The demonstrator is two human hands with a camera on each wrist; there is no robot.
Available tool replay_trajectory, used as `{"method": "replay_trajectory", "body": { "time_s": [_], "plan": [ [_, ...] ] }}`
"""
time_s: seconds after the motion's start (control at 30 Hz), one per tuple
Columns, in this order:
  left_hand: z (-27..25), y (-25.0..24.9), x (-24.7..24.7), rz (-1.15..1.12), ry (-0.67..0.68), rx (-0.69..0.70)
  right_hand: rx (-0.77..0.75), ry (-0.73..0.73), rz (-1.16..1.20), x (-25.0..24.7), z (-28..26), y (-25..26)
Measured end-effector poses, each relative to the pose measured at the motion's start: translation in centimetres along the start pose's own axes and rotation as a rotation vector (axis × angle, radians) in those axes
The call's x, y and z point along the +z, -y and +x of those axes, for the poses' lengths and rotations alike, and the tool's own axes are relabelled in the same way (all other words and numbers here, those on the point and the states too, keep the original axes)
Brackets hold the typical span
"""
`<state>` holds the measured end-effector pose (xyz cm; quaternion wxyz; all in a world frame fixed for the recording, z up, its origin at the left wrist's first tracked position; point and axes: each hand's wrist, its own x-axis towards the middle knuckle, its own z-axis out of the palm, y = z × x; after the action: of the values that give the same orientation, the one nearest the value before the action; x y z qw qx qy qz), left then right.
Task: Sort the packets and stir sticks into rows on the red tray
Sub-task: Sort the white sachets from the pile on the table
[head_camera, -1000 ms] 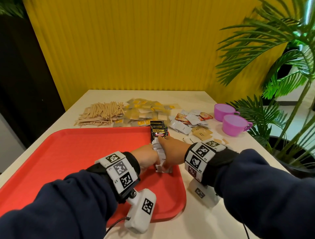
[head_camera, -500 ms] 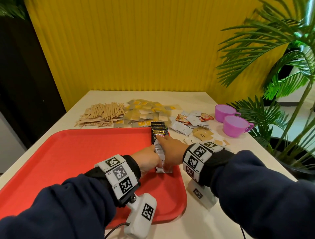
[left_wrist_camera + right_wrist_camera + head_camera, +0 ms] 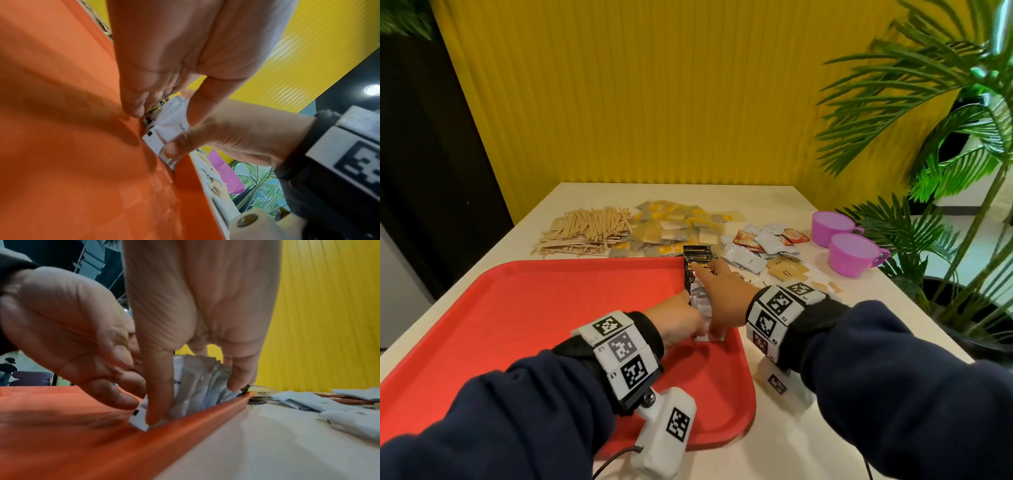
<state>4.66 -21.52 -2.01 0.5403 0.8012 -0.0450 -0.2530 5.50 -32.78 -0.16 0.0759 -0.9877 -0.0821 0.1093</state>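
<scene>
1. packets are the matter here — a row of white packets (image 3: 702, 308) stands on edge along the right edge of the red tray (image 3: 551, 308), mid-frame in the head view, with a short run of black-and-gold packets (image 3: 697, 262) just above it at the tray's upper right corner.
2. left hand (image 3: 681, 322) has curled fingers pressed to the row's left side; right hand (image 3: 722, 298) lies over the row, thumb at its near end and fingers bent down its far side — both hands squeeze the white packets between them.
3. risk, as i judge it: the packets stand on edge and lean on one another, so letting go unevenly could fan them flat or tip them over the low tray rim onto the table (image 3: 825, 428).
4. a hard push toward the top of the frame could shove the black-and-gold packets off the corner.
5. counts: one tray, two purple cups (image 3: 849, 246) at right, one pile of stir sticks (image 3: 585, 233) at upper left of the table, one heap of yellow packets (image 3: 674, 229) beside it, and one scatter of white, red and tan packets (image 3: 763, 250); single packets are too many and too overlapped to count.
</scene>
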Motion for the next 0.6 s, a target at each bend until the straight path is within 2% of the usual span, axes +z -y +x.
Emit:
{"method": "replay_trajectory", "body": {
  "time_s": [0.27, 0.6],
  "plan": [
    [0.5, 0.6, 0.0, -0.067, -0.027, -0.058, 0.077, 0.090, 0.078, 0.1, -1.2, -0.7],
    [-0.2, -0.1, 0.9, -0.185, 0.012, -0.001, 0.015, 0.104, -0.014, 1.2, -1.9, -0.2]
  ]
}}
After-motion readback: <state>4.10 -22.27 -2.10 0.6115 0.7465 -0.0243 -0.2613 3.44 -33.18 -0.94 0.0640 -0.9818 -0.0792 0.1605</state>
